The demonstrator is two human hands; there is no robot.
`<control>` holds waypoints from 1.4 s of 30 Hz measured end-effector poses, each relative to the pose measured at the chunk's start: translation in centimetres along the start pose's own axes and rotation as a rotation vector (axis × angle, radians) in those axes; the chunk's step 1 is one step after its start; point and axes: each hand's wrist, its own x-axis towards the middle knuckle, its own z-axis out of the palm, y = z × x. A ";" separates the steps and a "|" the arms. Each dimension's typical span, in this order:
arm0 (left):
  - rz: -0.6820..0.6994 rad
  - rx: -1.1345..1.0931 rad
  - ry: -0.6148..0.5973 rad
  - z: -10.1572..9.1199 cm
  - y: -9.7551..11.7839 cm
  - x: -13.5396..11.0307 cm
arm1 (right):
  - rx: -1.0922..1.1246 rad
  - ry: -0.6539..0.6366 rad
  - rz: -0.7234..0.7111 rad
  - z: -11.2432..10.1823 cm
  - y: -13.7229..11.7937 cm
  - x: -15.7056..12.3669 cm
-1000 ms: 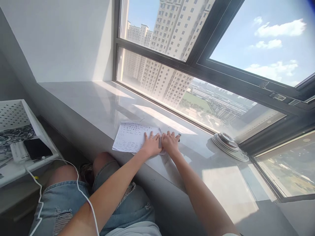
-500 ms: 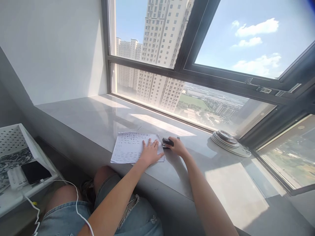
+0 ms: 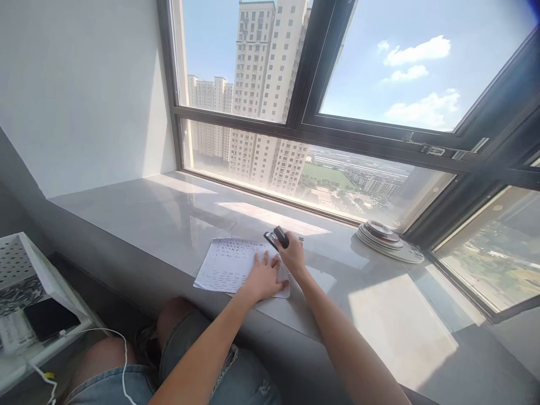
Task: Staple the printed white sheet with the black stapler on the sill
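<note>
A stack of white paper sheets (image 3: pixel 228 263) with handwriting and printed lines lies near the front edge of the grey windowsill (image 3: pixel 139 219). My left hand (image 3: pixel 265 277) rests on its right part, fingers spread. In my right hand (image 3: pixel 293 252) is a black stapler (image 3: pixel 278 237), gripped from the right with its jaws apart and pointing up and left. The stapler is raised by the upper right corner of the sheets, which my hand partly hides. Just right of my right hand a small object (image 3: pixel 301 239) shows, too small to name.
Several stacked round plates or discs (image 3: pixel 382 239) sit on the sill to the right, by the window frame (image 3: pixel 320 126). At lower left stands a white basket (image 3: pixel 50 264) with a black phone (image 3: pixel 50 319); a white cable (image 3: pixel 125 360) crosses my lap.
The stapler, in my right hand, has lifted off the sheets' right edge and tilted up, moving toward their upper corner. My left hand stays spread on the paper. The view has shifted slightly.
</note>
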 end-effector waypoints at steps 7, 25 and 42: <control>0.095 -0.097 0.287 -1.5 3.2 -3.1 | 0.071 -0.117 -0.083 1.5 -0.9 -0.7; -0.181 -0.177 1.293 3.2 -5.4 -16.9 | 0.035 -0.383 -0.141 -1.1 1.1 -2.4; -0.330 -0.587 0.872 11.4 -5.1 -16.7 | 0.069 -0.153 -0.143 -5.9 14.5 1.3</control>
